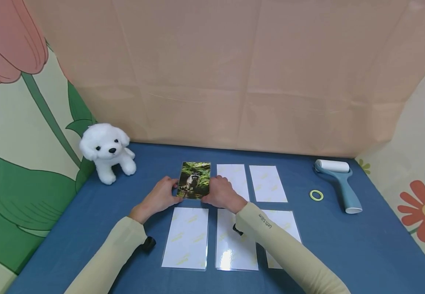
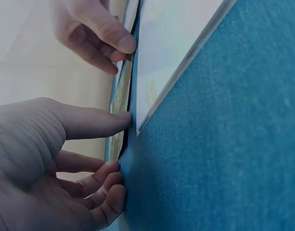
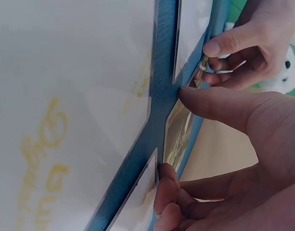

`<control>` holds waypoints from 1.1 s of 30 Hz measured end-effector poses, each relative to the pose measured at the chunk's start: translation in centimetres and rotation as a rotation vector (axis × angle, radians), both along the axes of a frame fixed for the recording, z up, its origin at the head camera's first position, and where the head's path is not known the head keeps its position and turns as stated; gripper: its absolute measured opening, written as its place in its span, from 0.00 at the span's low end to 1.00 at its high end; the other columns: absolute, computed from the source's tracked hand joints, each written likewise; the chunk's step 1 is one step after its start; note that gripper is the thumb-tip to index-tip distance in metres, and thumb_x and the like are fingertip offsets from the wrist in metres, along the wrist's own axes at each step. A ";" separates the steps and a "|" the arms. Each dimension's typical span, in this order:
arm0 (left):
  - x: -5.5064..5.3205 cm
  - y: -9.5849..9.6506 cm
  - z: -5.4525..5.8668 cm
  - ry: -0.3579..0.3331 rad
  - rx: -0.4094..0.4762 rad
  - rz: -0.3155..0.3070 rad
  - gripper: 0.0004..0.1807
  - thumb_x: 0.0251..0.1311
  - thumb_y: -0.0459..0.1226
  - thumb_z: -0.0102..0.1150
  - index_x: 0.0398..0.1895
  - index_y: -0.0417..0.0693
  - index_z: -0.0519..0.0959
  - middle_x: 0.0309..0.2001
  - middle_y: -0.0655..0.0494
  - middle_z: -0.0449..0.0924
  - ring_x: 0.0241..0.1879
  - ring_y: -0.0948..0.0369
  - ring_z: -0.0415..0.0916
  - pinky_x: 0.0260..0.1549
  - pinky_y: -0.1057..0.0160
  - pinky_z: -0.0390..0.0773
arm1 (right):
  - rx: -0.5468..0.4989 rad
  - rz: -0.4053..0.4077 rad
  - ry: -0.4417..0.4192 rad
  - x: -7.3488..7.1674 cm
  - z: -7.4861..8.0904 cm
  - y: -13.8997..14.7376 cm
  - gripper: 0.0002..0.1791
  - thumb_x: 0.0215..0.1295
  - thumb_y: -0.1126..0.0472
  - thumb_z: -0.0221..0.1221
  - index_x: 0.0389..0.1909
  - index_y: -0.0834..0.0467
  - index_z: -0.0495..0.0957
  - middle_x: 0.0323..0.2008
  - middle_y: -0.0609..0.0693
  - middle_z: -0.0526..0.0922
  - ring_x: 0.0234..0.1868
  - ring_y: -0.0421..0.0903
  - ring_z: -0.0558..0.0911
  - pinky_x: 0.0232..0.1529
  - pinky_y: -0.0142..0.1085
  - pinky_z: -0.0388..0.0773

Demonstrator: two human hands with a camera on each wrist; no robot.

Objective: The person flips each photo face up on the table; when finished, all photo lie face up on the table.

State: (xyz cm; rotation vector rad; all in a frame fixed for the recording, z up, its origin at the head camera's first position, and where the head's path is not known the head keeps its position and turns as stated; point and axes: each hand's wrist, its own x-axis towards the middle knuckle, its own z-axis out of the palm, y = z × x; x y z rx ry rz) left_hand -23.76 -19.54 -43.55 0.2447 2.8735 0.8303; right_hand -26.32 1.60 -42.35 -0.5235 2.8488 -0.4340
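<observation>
A glossy raccoon photo [image 1: 194, 179] lies face up in the back row on the blue cloth. At its left side my left hand [image 1: 160, 195] pinches the near corner, thumb on the near edge and fingers curled along the side. The right hand [image 1: 223, 192] holds the opposite near corner the same way, as the right wrist view shows with its thumb [image 3: 215, 106] on the near edge. Beside that hand lies a white-backed card [image 1: 236, 179]. Another white-backed card [image 1: 185, 237] lies just in front of the photo, its yellow print faint.
Further white-backed cards [image 1: 268, 183] complete two rows, one partly under the right sleeve [image 1: 285, 249]. A white plush dog [image 1: 105, 151] sits back left. On the right are a yellow-green ring [image 1: 316, 195] and a lint roller [image 1: 342, 185]. Brown paper [image 1: 234, 81] hangs behind.
</observation>
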 end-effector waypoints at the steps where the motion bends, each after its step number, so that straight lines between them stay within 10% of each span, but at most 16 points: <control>1: 0.0 0.0 0.0 0.000 0.000 -0.001 0.36 0.59 0.37 0.72 0.66 0.26 0.70 0.49 0.42 0.74 0.41 0.51 0.72 0.44 0.50 0.74 | 0.000 -0.001 0.001 0.1 0.0 0.1 0.19 0.58 0.48 0.73 0.33 0.61 0.84 0.39 0.57 0.79 0.42 0.56 0.78 0.44 0.48 0.76; 13: 0.4 1.1 1.0 0.097 0.052 -0.029 0.30 0.66 0.39 0.66 0.64 0.28 0.72 0.48 0.40 0.75 0.40 0.50 0.72 0.41 0.50 0.74 | -0.198 -0.004 0.042 1.1 0.4 2.4 0.30 0.69 0.54 0.63 0.66 0.67 0.71 0.54 0.62 0.77 0.52 0.57 0.79 0.51 0.48 0.77; 33: 1.0 6.7 1.9 0.161 0.109 -0.131 0.23 0.71 0.38 0.60 0.62 0.32 0.76 0.51 0.42 0.76 0.46 0.50 0.74 0.47 0.48 0.76 | -0.264 -0.018 0.316 2.9 0.1 9.3 0.19 0.68 0.62 0.61 0.56 0.66 0.79 0.49 0.60 0.80 0.48 0.55 0.79 0.47 0.48 0.79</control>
